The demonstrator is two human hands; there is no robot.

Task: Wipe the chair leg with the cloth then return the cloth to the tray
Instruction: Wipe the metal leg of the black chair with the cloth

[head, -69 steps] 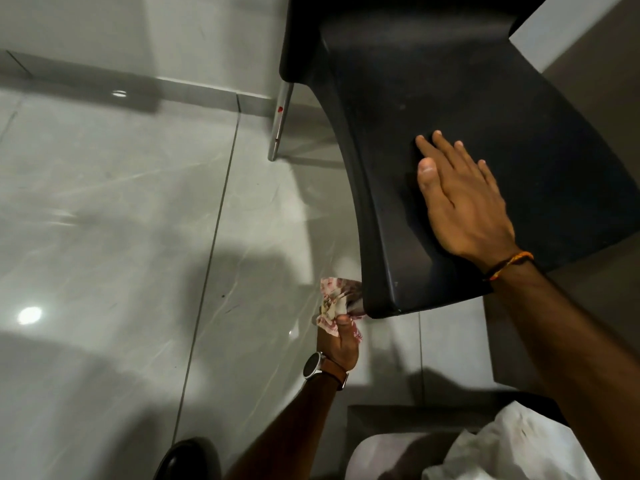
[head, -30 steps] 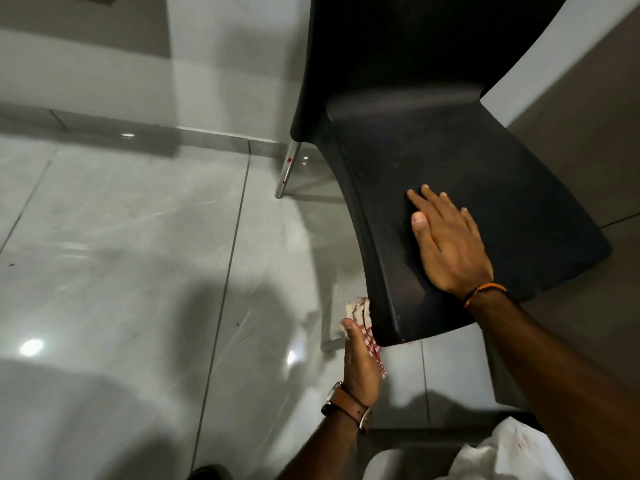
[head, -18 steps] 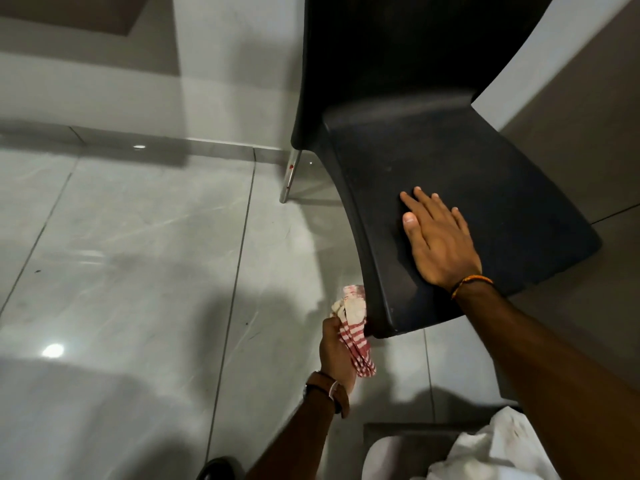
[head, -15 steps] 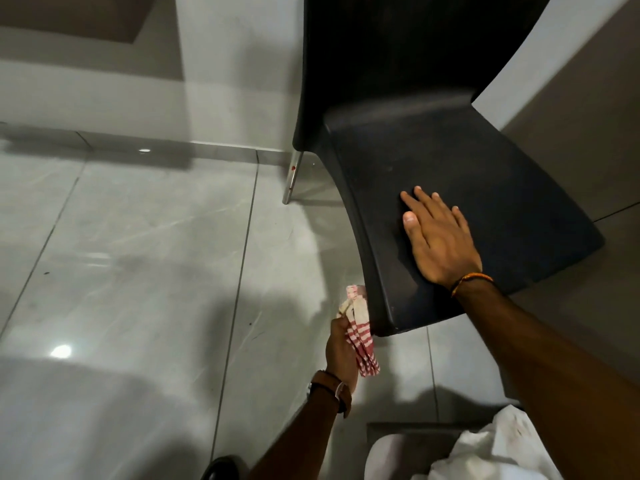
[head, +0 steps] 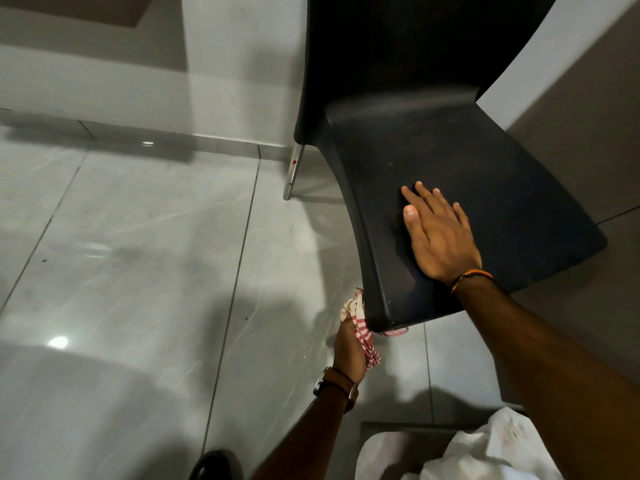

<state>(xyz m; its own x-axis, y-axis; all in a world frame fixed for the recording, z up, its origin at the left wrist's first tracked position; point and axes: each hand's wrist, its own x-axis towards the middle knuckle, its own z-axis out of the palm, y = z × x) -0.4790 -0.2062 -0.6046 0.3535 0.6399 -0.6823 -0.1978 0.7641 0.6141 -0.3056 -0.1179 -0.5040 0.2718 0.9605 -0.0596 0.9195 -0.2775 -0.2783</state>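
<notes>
Left hand (head: 349,348) bunches red-and-white checked cloth (head: 362,332) just under front corner of black chair seat (head: 467,174), where front chair leg sits hidden beneath seat edge. Right hand (head: 438,237) flat, fingers spread, pressing seat to steady chair. Cloth looks soft, light, limp; best held in wadded fistful as here, wrapped round leg. Rear metal leg (head: 294,171) visible, smooth, likely slippery. Tray (head: 398,429) at lower edge, near person's knees, holds crumpled white cloths (head: 491,452); return not yet begun.

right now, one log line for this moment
phase: wiping | left hand: grips cloth under chair front corner | right hand: flat on seat | leg: hidden
</notes>
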